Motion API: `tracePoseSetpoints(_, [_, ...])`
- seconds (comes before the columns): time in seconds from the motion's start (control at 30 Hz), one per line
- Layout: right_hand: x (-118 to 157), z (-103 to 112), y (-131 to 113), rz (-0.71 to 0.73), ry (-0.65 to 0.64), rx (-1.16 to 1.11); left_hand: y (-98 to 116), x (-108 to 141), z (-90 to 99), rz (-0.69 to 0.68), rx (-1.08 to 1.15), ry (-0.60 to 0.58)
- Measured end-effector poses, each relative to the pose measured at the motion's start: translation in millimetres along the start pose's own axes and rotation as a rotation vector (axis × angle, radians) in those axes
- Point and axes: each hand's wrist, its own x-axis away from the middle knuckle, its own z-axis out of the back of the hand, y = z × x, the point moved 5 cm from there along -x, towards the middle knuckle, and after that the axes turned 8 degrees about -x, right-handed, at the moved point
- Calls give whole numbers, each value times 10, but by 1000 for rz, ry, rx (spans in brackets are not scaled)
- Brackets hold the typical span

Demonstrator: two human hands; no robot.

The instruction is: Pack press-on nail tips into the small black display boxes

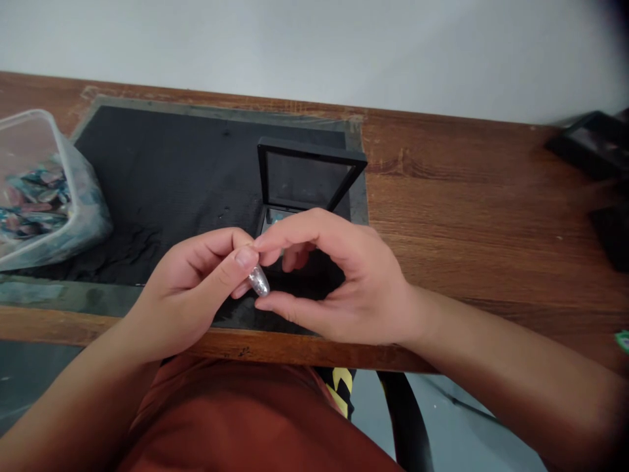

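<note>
My left hand (196, 288) is closed, pinching a long, silvery, glittery press-on nail (259, 282) between thumb and fingers. Only the nail's rounded lower end shows; the rest lies under my left thumb. My right hand (344, 275) curves round from the other side, its index fingertip against my left thumb and its thumb tip at the nail's lower end. The nail sits between those two right fingertips. Just behind both hands, a black framed display case (312, 147) stands with its clear lid raised. My hands hide most of its base, where a bit of turquoise shows.
A translucent plastic tub (91, 196) at the left holds many teal, pink and dark shiny pieces (37, 196). A black mat (162, 170) is taped to the wooden table (466, 216). Dark boxes (592, 144) stand at the right edge, and a pale wall rises behind.
</note>
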Motion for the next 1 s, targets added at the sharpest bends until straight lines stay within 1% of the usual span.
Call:
tracePoseSetpoints(0.13, [7, 16, -49, 28, 41, 65, 6, -12, -12, -6, -11, -23])
tracePoseSetpoints(0.23, [18, 18, -69, 52, 66, 72, 20, -29, -15, -16, -37, -39])
tracePoseSetpoints(0.43, [12, 0, -46, 59, 42, 46, 37, -44, -21, -44, -65, -50])
tracePoseSetpoints(0.6, [3, -1, -54, 30, 39, 57, 46, -44, -28, -50, -74, -50])
tracePoseSetpoints(0.8, [-9, -9, -93, 30, 35, 25, 40, -39, -29, -48, -79, -41])
tracePoseSetpoints(1.0, [1, -18, -81, -53, 46, 24, 63, -34, -23, -74, -89, -42])
